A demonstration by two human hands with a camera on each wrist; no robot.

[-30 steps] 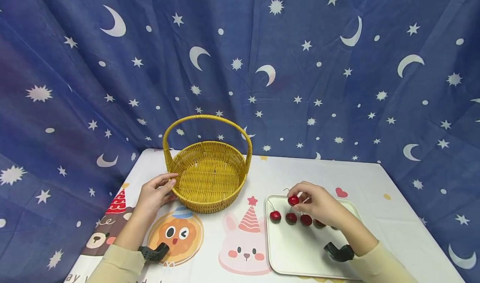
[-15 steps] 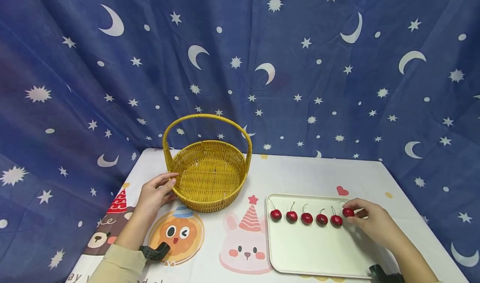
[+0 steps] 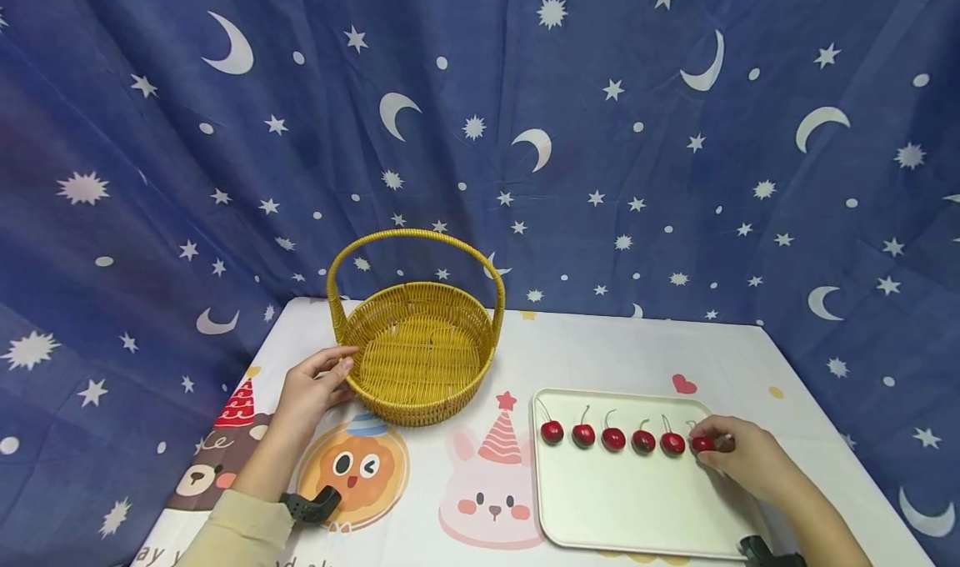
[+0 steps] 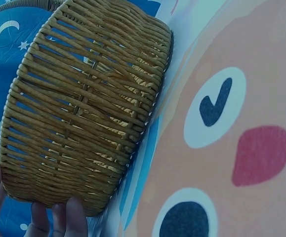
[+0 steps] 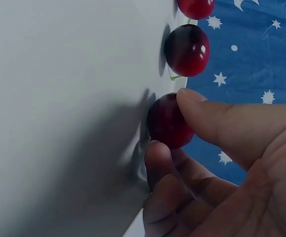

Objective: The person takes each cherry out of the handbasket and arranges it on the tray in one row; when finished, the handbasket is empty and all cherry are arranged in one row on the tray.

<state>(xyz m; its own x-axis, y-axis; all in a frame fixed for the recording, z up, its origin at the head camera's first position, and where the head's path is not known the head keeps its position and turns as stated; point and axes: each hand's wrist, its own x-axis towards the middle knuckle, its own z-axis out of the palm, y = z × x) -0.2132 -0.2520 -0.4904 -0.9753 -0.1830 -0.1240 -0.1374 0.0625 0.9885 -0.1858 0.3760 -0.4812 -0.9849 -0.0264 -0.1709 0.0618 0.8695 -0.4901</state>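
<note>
My right hand point(image 3: 750, 457) is over the right side of a cream tray point(image 3: 637, 509). Thumb and fingertips pinch a dark red cherry point(image 5: 168, 121) low at the tray surface, at the right end of a row. Beside it lies another cherry point(image 3: 672, 444) with its thin stem pointing up the tray; several more continue leftward. In the head view the pinched cherry point(image 3: 702, 444) is partly covered by the fingers. My left hand point(image 3: 311, 388) grips the left rim of a yellow woven basket point(image 3: 420, 413), which has nothing in it. Its fingers press the basket's outer wall point(image 4: 83, 108) in the left wrist view.
The basket's tall arched handle point(image 3: 415, 233) rises over its middle. A white tablecloth point(image 3: 592, 346) with cartoon prints covers the table. Behind it hangs a blue curtain point(image 3: 480, 92) with moons and stars. Bare tray surface lies in front of the cherry row.
My right hand has carried the cherry from above the tray's left part to the row's right end, then lowered it slightly. The left hand and basket stay in place.
</note>
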